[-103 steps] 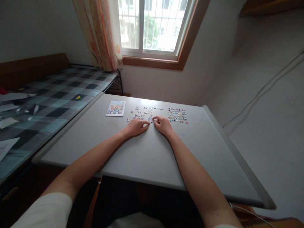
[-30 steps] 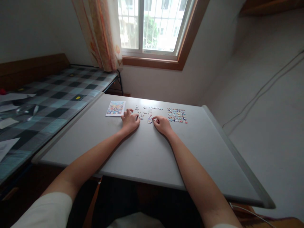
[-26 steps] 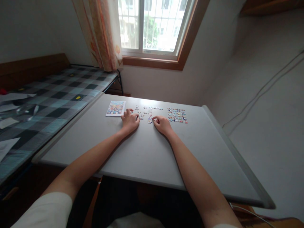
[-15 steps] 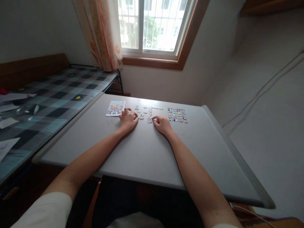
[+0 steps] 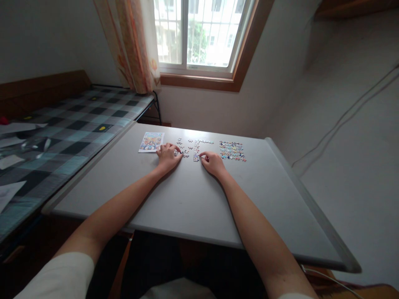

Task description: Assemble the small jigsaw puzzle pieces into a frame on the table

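On the grey table (image 5: 193, 199) lie small jigsaw pieces. My left hand (image 5: 167, 155) rests among the loose pieces (image 5: 183, 147) left of centre, its fingers curled down onto them; whether it grips one is hidden. My right hand (image 5: 212, 162) lies beside a short joined strip of pieces (image 5: 196, 151), fingertips pinched at the strip's near end. A colourful reference picture card (image 5: 151, 141) sits just left of my left hand. A dense square cluster of pieces (image 5: 232, 150) lies to the right of my right hand.
A bed with a checked cover (image 5: 62, 128) and papers on it adjoins the table's left edge. A window (image 5: 199, 33) and curtain (image 5: 134, 45) stand behind the table. A white wall with cables (image 5: 352, 112) runs along the right.
My left hand left the joined strip and moved left to the loose pieces near the picture card, then shifted slightly there. My right hand has stayed at the strip.
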A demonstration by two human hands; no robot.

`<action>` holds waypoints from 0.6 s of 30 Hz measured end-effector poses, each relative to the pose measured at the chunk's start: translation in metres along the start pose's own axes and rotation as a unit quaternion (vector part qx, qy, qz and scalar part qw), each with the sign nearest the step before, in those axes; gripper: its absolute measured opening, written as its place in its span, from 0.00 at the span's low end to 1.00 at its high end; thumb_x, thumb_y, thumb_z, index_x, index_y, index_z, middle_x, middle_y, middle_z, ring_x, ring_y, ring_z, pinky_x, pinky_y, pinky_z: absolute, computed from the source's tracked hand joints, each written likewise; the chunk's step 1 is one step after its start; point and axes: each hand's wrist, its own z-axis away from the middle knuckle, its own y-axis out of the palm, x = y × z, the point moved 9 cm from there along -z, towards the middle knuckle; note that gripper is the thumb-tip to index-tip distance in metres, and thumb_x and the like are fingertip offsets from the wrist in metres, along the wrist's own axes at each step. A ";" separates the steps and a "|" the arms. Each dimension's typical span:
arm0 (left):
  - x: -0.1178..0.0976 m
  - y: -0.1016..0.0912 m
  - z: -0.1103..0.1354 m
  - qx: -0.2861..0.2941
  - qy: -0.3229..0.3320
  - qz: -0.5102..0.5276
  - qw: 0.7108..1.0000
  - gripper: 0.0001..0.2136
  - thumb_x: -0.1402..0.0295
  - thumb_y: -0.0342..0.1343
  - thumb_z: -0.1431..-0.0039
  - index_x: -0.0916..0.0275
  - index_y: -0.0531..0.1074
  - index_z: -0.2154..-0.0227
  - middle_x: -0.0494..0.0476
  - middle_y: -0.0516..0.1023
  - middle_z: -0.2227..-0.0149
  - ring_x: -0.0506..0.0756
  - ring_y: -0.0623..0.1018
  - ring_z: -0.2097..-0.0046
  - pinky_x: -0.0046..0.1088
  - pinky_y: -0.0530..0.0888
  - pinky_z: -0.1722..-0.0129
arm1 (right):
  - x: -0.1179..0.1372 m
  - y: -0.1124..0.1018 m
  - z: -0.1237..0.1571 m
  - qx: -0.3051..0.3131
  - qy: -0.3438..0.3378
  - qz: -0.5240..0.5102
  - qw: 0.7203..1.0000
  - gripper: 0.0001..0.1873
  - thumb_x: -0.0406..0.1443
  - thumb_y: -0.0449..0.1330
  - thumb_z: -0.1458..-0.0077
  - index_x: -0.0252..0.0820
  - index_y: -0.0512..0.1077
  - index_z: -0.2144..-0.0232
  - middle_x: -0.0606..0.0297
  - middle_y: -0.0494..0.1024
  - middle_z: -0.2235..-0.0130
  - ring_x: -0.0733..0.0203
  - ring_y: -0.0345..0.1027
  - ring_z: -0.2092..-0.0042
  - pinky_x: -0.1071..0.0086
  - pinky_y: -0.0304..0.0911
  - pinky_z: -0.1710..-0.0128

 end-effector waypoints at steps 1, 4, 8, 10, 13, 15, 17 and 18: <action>-0.001 0.000 0.000 -0.003 0.005 0.010 1.000 0.06 0.62 0.59 0.48 0.57 0.74 0.70 0.58 0.74 0.57 0.65 0.66 0.49 0.50 0.59 0.49 | 0.000 0.000 0.000 -0.001 0.000 0.000 1.000 0.12 0.33 0.55 0.48 0.45 0.76 0.63 0.66 0.72 0.71 0.62 0.63 0.67 0.70 0.54 0.64; -0.003 -0.004 -0.001 -0.016 0.011 0.049 0.999 0.04 0.64 0.59 0.47 0.58 0.73 0.72 0.55 0.78 0.62 0.63 0.68 0.50 0.52 0.56 0.47 | 0.000 -0.001 0.000 -0.005 -0.003 -0.001 1.000 0.12 0.32 0.55 0.48 0.45 0.76 0.63 0.66 0.72 0.72 0.62 0.63 0.67 0.69 0.55 0.64; -0.014 -0.007 -0.001 -0.020 0.066 0.145 0.987 0.05 0.65 0.59 0.47 0.59 0.73 0.73 0.53 0.79 0.66 0.58 0.74 0.56 0.44 0.63 0.49 | 0.001 -0.004 -0.001 -0.027 -0.012 -0.036 0.999 0.11 0.31 0.55 0.48 0.44 0.76 0.65 0.66 0.73 0.71 0.63 0.63 0.68 0.69 0.58 0.63; -0.022 -0.006 0.001 -0.009 0.105 0.209 0.972 0.05 0.65 0.60 0.47 0.60 0.74 0.73 0.53 0.79 0.68 0.55 0.76 0.61 0.36 0.68 0.55 | 0.003 -0.008 -0.001 -0.048 -0.023 -0.082 0.995 0.11 0.30 0.55 0.48 0.42 0.76 0.65 0.65 0.73 0.70 0.64 0.64 0.70 0.70 0.59 0.64; -0.031 0.001 0.005 0.023 0.132 0.276 0.952 0.06 0.64 0.60 0.48 0.61 0.75 0.72 0.52 0.79 0.71 0.52 0.76 0.67 0.30 0.71 0.63 | 0.013 -0.011 -0.001 -0.069 -0.051 -0.164 0.983 0.10 0.34 0.55 0.46 0.40 0.76 0.65 0.64 0.74 0.70 0.65 0.64 0.70 0.70 0.61 0.65; -0.036 0.006 0.008 0.042 0.136 0.297 0.944 0.07 0.62 0.60 0.48 0.62 0.76 0.72 0.53 0.79 0.71 0.51 0.76 0.68 0.28 0.72 0.65 | 0.020 -0.007 0.000 -0.048 -0.063 -0.215 0.973 0.12 0.38 0.55 0.44 0.39 0.75 0.64 0.63 0.75 0.69 0.66 0.64 0.71 0.71 0.61 0.68; -0.038 0.007 0.009 0.047 0.133 0.308 0.941 0.09 0.61 0.60 0.48 0.62 0.76 0.71 0.53 0.80 0.71 0.51 0.76 0.68 0.28 0.72 0.66 | 0.028 -0.001 0.001 -0.019 -0.082 -0.244 0.966 0.12 0.41 0.55 0.43 0.40 0.75 0.65 0.63 0.76 0.70 0.65 0.65 0.71 0.71 0.62 0.69; -0.039 0.006 0.009 0.046 0.132 0.309 0.941 0.09 0.61 0.60 0.48 0.62 0.76 0.72 0.54 0.80 0.72 0.51 0.76 0.69 0.28 0.72 0.66 | 0.031 0.001 0.001 -0.013 -0.089 -0.252 0.963 0.12 0.41 0.56 0.44 0.40 0.75 0.66 0.63 0.76 0.70 0.65 0.65 0.71 0.71 0.62 0.69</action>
